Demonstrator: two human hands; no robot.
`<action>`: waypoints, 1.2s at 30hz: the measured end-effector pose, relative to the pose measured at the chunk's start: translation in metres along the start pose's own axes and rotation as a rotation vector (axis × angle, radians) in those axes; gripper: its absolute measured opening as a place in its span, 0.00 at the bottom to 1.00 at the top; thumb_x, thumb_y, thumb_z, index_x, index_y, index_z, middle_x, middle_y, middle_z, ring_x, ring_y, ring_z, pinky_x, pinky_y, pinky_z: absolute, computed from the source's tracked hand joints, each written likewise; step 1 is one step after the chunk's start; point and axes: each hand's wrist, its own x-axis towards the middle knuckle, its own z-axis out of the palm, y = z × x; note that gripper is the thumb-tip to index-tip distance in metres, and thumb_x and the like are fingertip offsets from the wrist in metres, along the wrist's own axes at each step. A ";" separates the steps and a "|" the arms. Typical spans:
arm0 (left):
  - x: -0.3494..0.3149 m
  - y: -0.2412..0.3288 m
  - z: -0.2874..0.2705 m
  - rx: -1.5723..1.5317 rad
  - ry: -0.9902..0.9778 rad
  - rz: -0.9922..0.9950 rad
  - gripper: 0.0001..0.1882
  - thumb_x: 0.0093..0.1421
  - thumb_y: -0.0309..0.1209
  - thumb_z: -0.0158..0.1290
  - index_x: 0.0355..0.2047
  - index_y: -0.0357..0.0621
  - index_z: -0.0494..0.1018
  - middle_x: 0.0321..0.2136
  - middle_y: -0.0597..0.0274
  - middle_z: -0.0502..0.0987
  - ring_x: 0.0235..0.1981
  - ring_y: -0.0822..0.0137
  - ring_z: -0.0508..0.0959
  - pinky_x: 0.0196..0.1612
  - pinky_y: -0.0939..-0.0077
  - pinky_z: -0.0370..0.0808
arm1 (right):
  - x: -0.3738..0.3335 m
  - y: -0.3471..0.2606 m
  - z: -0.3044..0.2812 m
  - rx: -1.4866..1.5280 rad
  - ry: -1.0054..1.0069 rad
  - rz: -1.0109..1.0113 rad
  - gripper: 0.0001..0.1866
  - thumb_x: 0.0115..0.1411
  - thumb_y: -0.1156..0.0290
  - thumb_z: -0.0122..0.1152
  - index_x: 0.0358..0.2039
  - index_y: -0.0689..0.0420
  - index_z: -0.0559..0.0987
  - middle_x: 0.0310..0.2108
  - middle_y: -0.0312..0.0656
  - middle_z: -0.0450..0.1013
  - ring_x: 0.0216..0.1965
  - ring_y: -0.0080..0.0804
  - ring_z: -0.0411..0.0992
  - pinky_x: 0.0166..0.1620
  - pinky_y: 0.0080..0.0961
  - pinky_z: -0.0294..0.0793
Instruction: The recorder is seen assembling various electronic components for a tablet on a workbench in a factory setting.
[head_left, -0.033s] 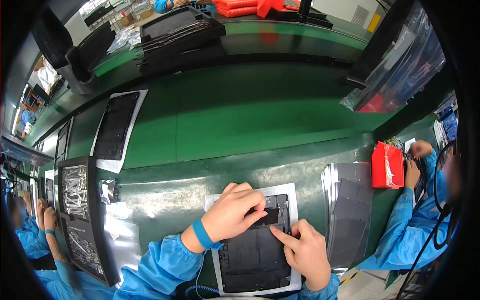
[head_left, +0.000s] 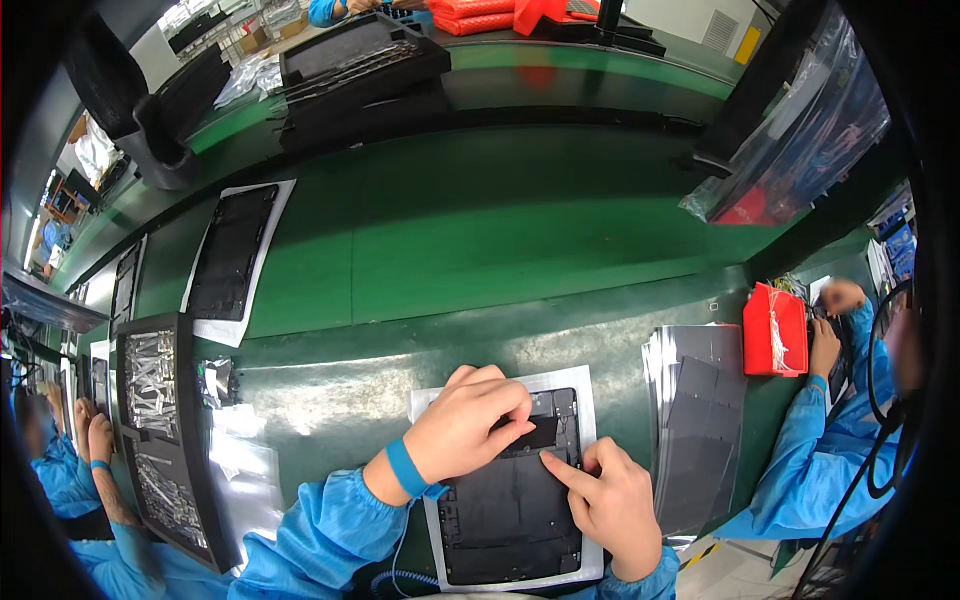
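A black flat device housing [head_left: 510, 530] lies on a white sheet [head_left: 592, 570] in front of me. My left hand [head_left: 468, 425], with a blue wrist strap [head_left: 404, 468], is over its upper left part. Thumb and index finger are closed beside a dark rectangular patch [head_left: 542, 432] on the housing; whatever they pinch cannot be made out. My right hand [head_left: 612, 500] rests at the housing's right side. Its index finger is stretched out and touches the surface just below the dark patch, while the other fingers are partly bent. Nothing shows in this hand.
A black tray of small metal parts [head_left: 152, 375] stands left, beside clear plastic sheets [head_left: 240, 460]. Dark thin sheets [head_left: 695, 430] are stacked right, near a red bin [head_left: 773, 335]. Another housing [head_left: 235, 250] lies far left. Co-workers' hands [head_left: 825, 345] are at both sides. A coiled blue cord [head_left: 400, 578] hangs near me.
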 end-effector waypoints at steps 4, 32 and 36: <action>0.000 0.000 0.000 -0.005 -0.002 0.002 0.12 0.53 0.28 0.65 0.27 0.49 0.70 0.26 0.68 0.72 0.32 0.62 0.73 0.43 0.69 0.65 | 0.001 -0.002 -0.002 0.000 -0.016 0.013 0.29 0.45 0.75 0.64 0.49 0.37 0.84 0.27 0.36 0.61 0.25 0.31 0.67 0.27 0.28 0.71; -0.011 0.003 0.010 0.457 0.039 0.253 0.12 0.51 0.35 0.62 0.37 0.62 0.83 0.29 0.73 0.70 0.37 0.69 0.70 0.46 0.69 0.64 | 0.003 -0.010 0.006 -0.102 0.030 0.062 0.32 0.47 0.74 0.61 0.57 0.40 0.78 0.28 0.38 0.62 0.25 0.34 0.69 0.26 0.32 0.72; -0.013 0.003 0.010 0.550 0.057 0.273 0.12 0.50 0.37 0.63 0.37 0.65 0.84 0.30 0.74 0.71 0.39 0.69 0.70 0.47 0.66 0.63 | 0.006 -0.016 0.007 -0.143 0.001 0.090 0.33 0.49 0.73 0.61 0.59 0.40 0.76 0.29 0.39 0.62 0.26 0.36 0.70 0.27 0.35 0.74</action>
